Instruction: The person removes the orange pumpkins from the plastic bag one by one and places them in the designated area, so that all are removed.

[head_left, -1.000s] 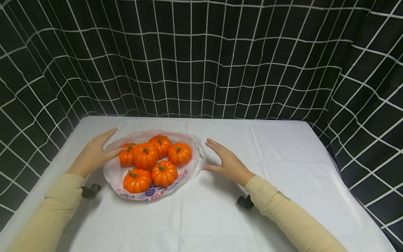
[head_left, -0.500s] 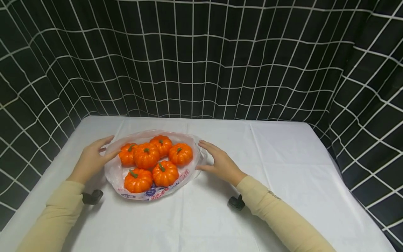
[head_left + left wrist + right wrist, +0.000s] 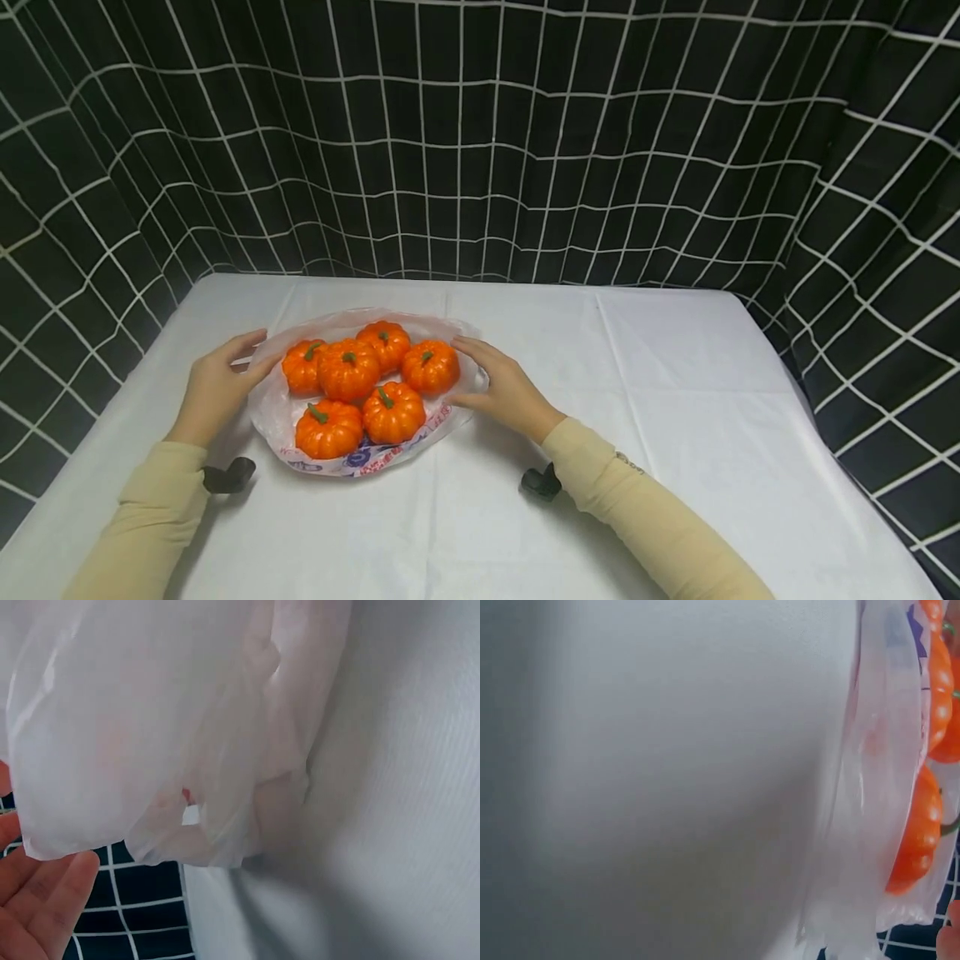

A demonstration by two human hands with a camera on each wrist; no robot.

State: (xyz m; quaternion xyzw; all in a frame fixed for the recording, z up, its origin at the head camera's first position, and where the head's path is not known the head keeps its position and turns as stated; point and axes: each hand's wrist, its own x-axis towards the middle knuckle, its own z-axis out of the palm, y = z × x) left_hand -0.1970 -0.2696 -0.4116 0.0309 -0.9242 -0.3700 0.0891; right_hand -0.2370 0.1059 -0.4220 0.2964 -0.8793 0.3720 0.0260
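Observation:
A white, thin plastic bag (image 3: 272, 421) with red and blue print lies on the table with its mouth wide and its rim rolled low. Several orange mini pumpkins (image 3: 348, 371) with green stems sit inside it. At the bag's left side is my left hand (image 3: 213, 387), thumb at the rim and fingers extended; in the left wrist view its fingers (image 3: 56, 900) lie beside the plastic (image 3: 135, 735). My right hand (image 3: 510, 392) spreads thumb and fingers at the right rim, close to a pumpkin (image 3: 430, 367). Only a fingertip (image 3: 949, 937) shows in the right wrist view.
A white cloth covers the table (image 3: 637, 483). Behind it and at both sides hangs a black curtain (image 3: 480, 150) with a white grid. Black wrist cameras, left (image 3: 229, 476) and right (image 3: 542, 483), sit below the wrists.
My right hand has moved left, from beside the bag to its right rim. My left hand has shifted slightly down and its fingers have drawn closer to the bag. The pumpkins stay in place.

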